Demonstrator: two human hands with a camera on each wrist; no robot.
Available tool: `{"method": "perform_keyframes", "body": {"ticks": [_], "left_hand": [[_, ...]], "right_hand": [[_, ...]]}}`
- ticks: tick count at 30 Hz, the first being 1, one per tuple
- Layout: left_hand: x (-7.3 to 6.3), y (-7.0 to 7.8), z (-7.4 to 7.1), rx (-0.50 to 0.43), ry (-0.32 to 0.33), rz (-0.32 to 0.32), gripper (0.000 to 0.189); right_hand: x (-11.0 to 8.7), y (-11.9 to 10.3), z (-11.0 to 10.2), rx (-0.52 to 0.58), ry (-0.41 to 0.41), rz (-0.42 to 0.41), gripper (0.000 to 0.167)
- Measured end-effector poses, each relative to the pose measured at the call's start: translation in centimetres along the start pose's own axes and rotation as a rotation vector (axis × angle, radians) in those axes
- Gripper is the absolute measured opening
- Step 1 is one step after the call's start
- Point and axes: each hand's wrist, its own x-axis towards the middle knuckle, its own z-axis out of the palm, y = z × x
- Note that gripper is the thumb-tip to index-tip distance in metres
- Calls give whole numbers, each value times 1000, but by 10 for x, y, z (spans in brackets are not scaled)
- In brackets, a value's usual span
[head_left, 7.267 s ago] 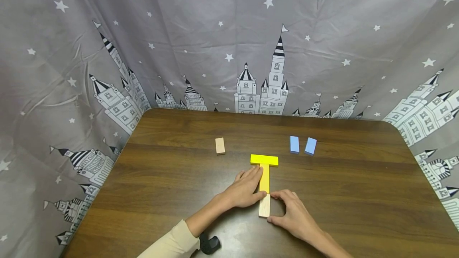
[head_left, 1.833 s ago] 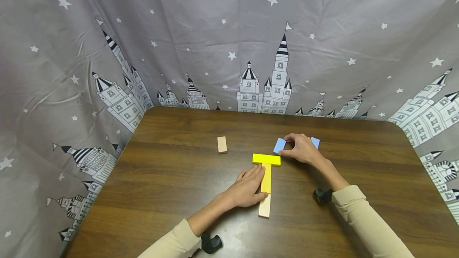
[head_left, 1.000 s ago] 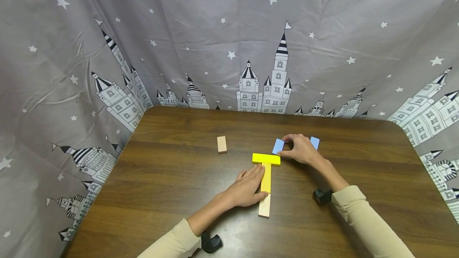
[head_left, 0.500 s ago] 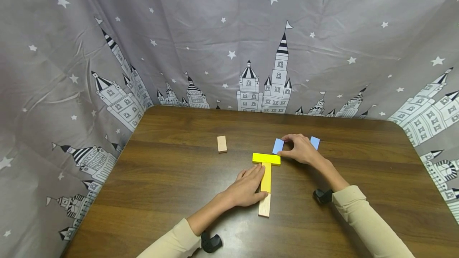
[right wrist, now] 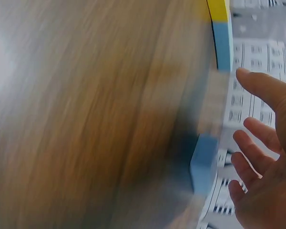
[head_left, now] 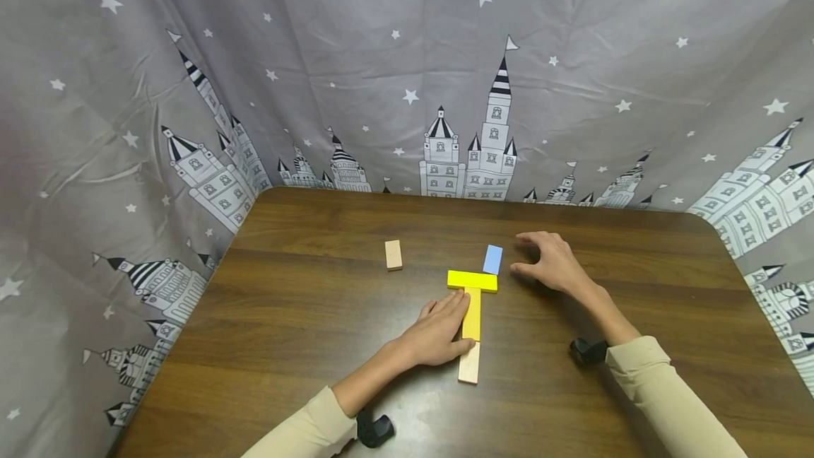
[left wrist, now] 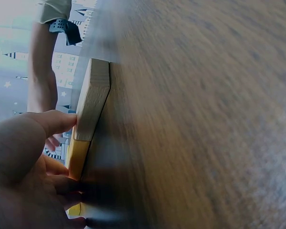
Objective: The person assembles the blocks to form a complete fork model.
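In the head view a bright yellow block (head_left: 472, 280) lies crosswise at the far end of a golden yellow block (head_left: 473, 316), and a pale wooden block (head_left: 468, 365) continues the line nearer the person. My left hand (head_left: 435, 334) rests along the left side of this row, fingers nearly straight, thumb tip at the joint with the pale block. A blue block (head_left: 492, 259) stands off the yellow crosspiece's right end, their edges meeting. To its right, my right hand (head_left: 552, 263) holds nothing, thumb and fingers spread. Behind that hand the second blue block (right wrist: 204, 162) shows only in the right wrist view.
A tan wooden block (head_left: 393, 255) lies at the back left of the dark wooden table (head_left: 305, 302). Grey curtain (head_left: 356, 76) printed with castles and stars hangs behind the table and along its sides. Black bands (head_left: 375, 432) sit on both wrists.
The right hand earlier brought the left blue block leftward to the yellow crosspiece. It has now let go and moved right, covering the other blue block. The left hand stays where it was.
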Motion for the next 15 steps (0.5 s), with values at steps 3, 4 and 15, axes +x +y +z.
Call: {"method": "perform_keyframes", "body": {"ticks": [3,4,15], "left_hand": [[0,-1,0,4,0,-4,78],[1,-1,0,4,0,-5,78],[1,1,0,4,-3,-8,78]], "right_hand": [[-8,15,-11,24,21,27,65],[-11,20,-15,41,24,38,67],[-32,60,-29,174,-32,119,77]]}}
